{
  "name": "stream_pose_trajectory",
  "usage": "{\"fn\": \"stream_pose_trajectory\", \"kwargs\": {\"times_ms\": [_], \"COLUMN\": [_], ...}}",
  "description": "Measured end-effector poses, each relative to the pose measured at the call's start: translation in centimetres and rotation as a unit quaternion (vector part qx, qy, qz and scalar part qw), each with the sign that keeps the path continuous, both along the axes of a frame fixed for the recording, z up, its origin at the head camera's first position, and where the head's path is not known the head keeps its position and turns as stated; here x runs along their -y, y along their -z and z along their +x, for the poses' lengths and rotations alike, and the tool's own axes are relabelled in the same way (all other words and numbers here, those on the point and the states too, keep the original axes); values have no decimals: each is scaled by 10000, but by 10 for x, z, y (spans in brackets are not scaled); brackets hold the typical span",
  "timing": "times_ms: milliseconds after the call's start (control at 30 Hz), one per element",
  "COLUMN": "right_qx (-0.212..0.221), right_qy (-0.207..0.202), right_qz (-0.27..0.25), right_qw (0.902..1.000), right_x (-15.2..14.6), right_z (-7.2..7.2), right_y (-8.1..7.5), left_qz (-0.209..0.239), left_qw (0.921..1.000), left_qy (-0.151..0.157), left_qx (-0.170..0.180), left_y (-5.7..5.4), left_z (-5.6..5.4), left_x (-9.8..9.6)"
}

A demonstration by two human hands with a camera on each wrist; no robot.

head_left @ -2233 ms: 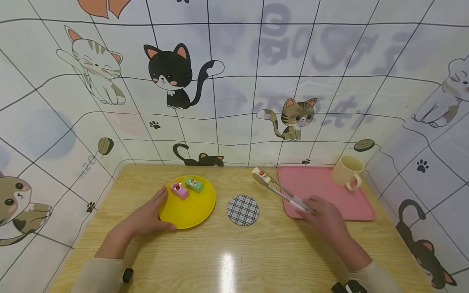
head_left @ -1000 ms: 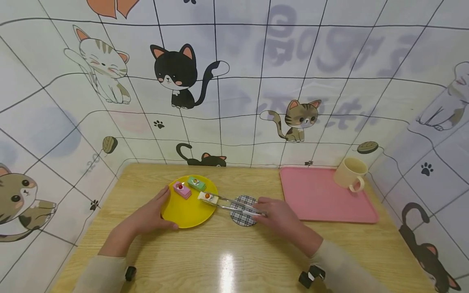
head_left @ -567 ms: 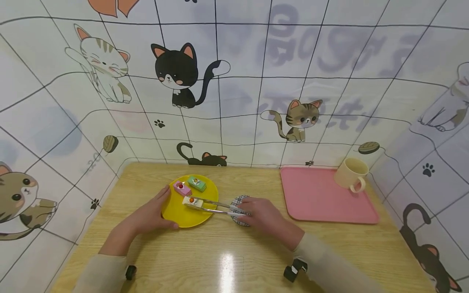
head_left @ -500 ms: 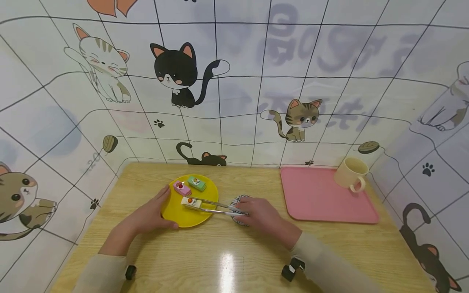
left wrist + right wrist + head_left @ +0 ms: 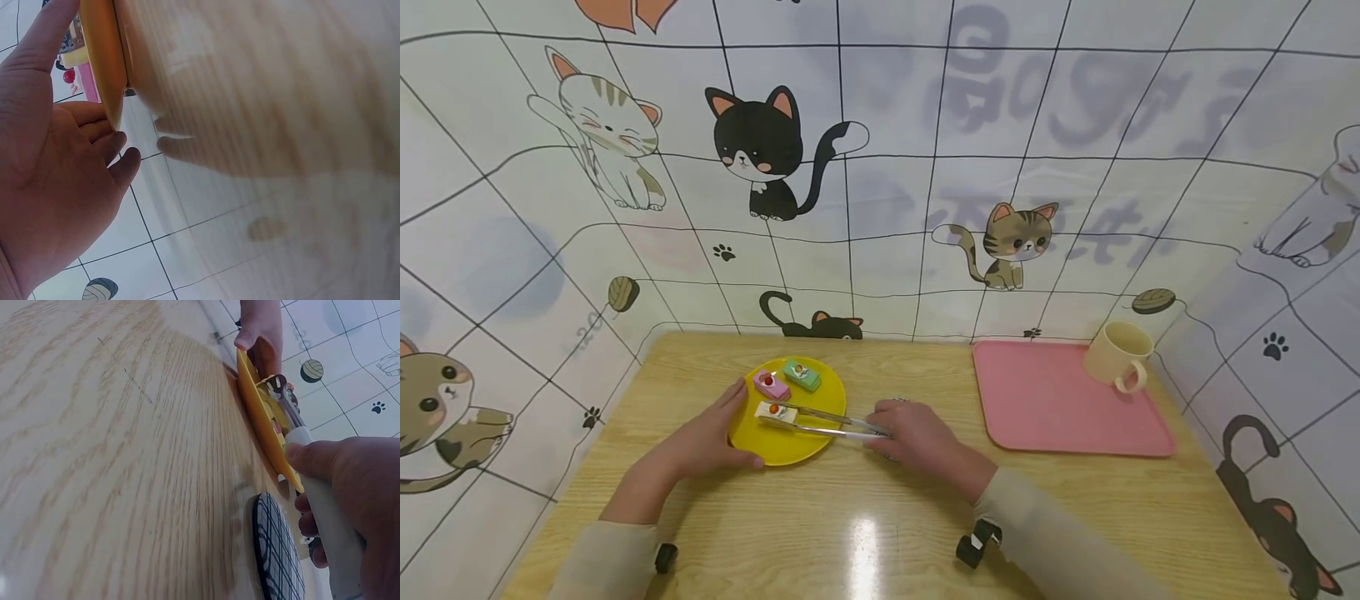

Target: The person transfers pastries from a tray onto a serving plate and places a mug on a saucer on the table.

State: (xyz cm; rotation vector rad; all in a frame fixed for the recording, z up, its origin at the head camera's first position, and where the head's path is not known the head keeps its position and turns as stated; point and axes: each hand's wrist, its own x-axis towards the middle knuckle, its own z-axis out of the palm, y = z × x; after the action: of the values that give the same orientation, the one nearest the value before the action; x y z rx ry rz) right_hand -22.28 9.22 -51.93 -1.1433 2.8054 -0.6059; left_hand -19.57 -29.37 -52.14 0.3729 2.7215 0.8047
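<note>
In the head view my left hand (image 5: 703, 442) holds the left side of a yellow plate (image 5: 790, 450), fingers and thumb spread along its rim. My right hand (image 5: 917, 433) grips metal tongs (image 5: 829, 431) by their white handles, as the right wrist view also shows. Between the tong tips is a small white toy cake slice (image 5: 772, 414) with an orange topping, over the plate's left half. Behind it on the plate sit a pink cake slice (image 5: 771, 387) with a red topping and a green cake slice (image 5: 802, 375).
A checked round coaster (image 5: 278, 553) lies beside the plate, mostly hidden under my right hand in the head view. At the right stands a pink tray (image 5: 1052, 408) with a cream mug (image 5: 1116, 354) in its back corner. A cat-print sheet (image 5: 887, 208) walls in the wooden table (image 5: 805, 533).
My right hand with the tongs has carried the white cake slice from beside the tray leftward over the plate, lately moving farther left. The left hand has stayed at the rim.
</note>
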Motion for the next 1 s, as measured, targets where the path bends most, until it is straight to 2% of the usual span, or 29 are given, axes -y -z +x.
{"fn": "stream_pose_trajectory", "kwargs": {"times_ms": [300, 600, 1000], "right_qx": [-72, 156, 23], "right_qy": [-121, -138, -81], "right_qz": [-21, -5, 36], "right_qw": [9999, 9998, 10000], "right_x": [8, 12, 11], "right_z": [0, -2, -2], "right_y": [1, 1, 2], "left_qz": [18, 20, -17], "left_qw": [10000, 10000, 10000], "left_qy": [-22, -38, -36], "left_qx": [58, 47, 61], "left_y": [0, 0, 3], "left_z": [1, 0, -2], "left_x": [0, 1, 3]}}
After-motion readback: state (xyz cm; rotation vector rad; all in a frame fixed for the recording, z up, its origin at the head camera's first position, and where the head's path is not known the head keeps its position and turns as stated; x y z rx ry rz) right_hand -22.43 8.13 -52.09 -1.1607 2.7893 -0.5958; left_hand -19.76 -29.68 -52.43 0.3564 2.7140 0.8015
